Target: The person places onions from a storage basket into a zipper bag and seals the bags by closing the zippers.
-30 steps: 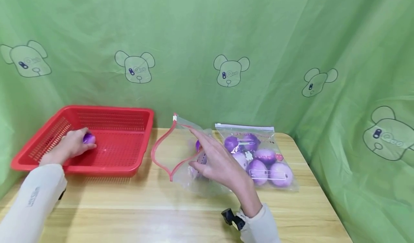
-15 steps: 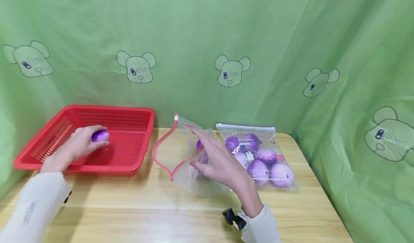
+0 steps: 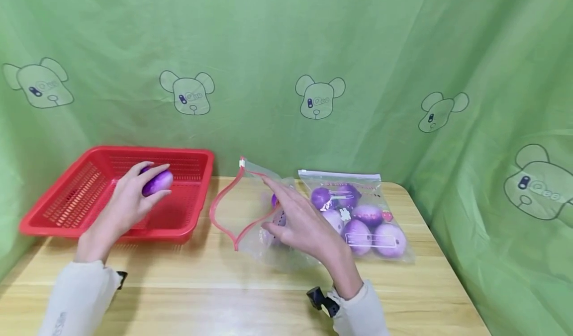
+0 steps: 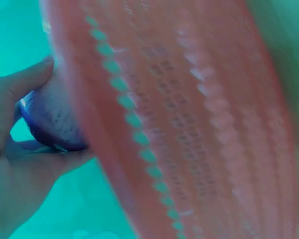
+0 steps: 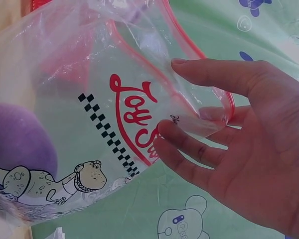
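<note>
Over the front part of the red basket (image 3: 190, 152), my left hand (image 3: 123, 204) grips a rounded purple-and-white thing (image 3: 160, 182) between thumb and fingers. The left wrist view shows its pale, speckled side, partly hidden by the basket wall. My right hand (image 3: 309, 226) is at the mouth of a clear zip bag (image 5: 102, 122) with a red seal edge. Its fingers are spread and fairly straight, some touching the film at the mouth, which gapes toward the basket. A purple rounded thing (image 5: 22, 142) lies inside this bag, partly covered by my right hand in the head view.
Behind my right hand lies another clear zip bag (image 3: 340, 175) with a white slider top, holding several purple-and-white rounded things (image 3: 389, 239). All stand on a wooden table (image 3: 215, 296). A green printed curtain (image 3: 259, 52) hangs along the back and right.
My left hand has lifted the purple-and-white thing from low in the basket and carried it to the right. My right hand and the bag have stayed in place.
</note>
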{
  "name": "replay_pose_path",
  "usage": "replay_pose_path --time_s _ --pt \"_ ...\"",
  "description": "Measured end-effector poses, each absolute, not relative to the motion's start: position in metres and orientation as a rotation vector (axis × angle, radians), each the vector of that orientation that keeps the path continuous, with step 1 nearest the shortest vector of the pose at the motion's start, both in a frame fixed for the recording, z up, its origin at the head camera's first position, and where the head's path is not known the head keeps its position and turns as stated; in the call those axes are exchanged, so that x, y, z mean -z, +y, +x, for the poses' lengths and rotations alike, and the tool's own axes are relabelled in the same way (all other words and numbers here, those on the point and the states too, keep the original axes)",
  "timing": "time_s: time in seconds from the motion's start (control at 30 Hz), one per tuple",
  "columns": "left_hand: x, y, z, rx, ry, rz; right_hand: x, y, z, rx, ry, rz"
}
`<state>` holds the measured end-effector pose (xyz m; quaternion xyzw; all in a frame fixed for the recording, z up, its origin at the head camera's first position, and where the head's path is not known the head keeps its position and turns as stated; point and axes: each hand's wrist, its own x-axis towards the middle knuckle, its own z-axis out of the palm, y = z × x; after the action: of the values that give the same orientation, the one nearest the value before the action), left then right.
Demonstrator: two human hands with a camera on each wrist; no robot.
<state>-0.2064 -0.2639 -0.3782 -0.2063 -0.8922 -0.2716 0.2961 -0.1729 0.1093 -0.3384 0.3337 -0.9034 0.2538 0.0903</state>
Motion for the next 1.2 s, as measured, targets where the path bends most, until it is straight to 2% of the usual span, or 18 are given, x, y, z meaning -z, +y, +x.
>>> replay_pose_path --time_s 0.23,0.43,1.2 --pt "0.353 -0.219 -0.187 0.85 -2.269 -0.57 0.338 0.111 -0.173 -0.763 -2.684 0.996" --pt "0.346 -0.187 -0.173 0.937 -2.259 -0.599 0.339 0.109 -0.173 -0.765 -2.68 0.99" --pt "0.344 -0.135 -0.152 0.962 -2.294 -0.775 0.335 0.112 -0.173 -0.753 -2.659 1.005"
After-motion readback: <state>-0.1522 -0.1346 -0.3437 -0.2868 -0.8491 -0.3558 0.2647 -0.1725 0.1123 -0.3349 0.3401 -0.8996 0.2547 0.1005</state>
